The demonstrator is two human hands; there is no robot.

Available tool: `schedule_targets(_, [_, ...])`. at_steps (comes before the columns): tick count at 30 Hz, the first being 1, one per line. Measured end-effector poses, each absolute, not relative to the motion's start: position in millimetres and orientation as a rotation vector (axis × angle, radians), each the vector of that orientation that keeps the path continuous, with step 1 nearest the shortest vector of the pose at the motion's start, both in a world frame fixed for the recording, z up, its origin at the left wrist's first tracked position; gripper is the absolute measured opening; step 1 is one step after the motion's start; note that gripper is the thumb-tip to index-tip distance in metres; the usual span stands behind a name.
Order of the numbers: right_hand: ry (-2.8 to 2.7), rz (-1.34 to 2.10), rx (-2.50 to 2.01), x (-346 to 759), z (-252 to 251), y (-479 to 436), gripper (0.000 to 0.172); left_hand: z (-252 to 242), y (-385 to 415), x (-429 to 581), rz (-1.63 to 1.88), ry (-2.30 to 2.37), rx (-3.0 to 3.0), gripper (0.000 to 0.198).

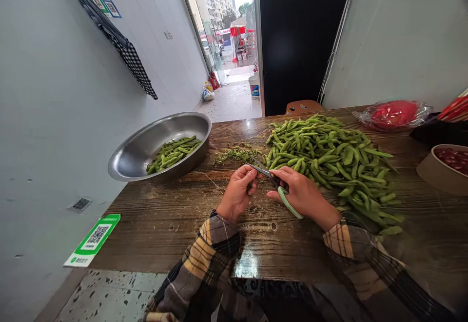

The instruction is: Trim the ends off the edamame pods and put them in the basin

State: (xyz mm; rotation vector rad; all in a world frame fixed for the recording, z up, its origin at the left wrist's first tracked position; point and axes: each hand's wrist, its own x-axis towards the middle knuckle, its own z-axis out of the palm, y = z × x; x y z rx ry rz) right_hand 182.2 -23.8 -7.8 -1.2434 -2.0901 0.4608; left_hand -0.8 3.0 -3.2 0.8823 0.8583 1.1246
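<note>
My right hand (303,192) grips a pair of scissors (288,204) with pale green handles and dark blades that point left. The blade tips reach the fingertips of my left hand (237,192), which is closed in a pinch. A bit of green pod (249,186) shows between those fingers; most of it is hidden. Just beyond the blades lies a small heap of green trimmings (239,154). To the right spreads a large pile of green soybean pods (329,151). At the left, a steel basin (133,149) has some pods (174,152) inside.
The dark wooden table (153,229) carries a green QR-code card (95,236) at its left edge. Farther right are a red item in clear plastic (395,113) and a bowl (435,171) of dark red pieces. A brown stool (303,106) stands behind the table.
</note>
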Motion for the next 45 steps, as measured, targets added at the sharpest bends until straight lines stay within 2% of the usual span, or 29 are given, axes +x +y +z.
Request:
schedule_targets(6, [-2.074, 0.412, -1.217, 183.6, -12.8, -21.8, 0.04, -2.5, 2.1, 0.7, 1.11, 0.854, 0.914, 0.032])
schedule_targets(24, [-2.233, 0.38, -1.285, 188.2, -5.6, -21.4, 0.038, 0.2, 10.1, -7.9, 1.192, 0.891, 0.881, 0.029])
schedule_targets(31, [-1.553, 0.469, -1.246, 210.0, 0.1, -6.3, 0.039, 0.7, 14.2, -12.0, 1.105, 0.791, 0.724, 0.024])
schedule_targets(37, [-1.0, 0.766, -1.127, 222.7, 0.1, 5.1, 0.049, -3.3, 15.0, 3.0, 0.995, 0.875, 0.956, 0.031])
schedule_targets(41, [-0.983, 0.808, -1.078, 219.8, -1.2, 6.3, 0.05, -3.8, 21.9, 23.0, 0.922, 1.022, 1.267, 0.031])
schedule_targets(45, [-1.058, 0.797, -1.068, 216.1, -2.0, 5.0, 0.048, -8.1, 32.2, 46.5, 0.893, 1.249, 1.769, 0.021])
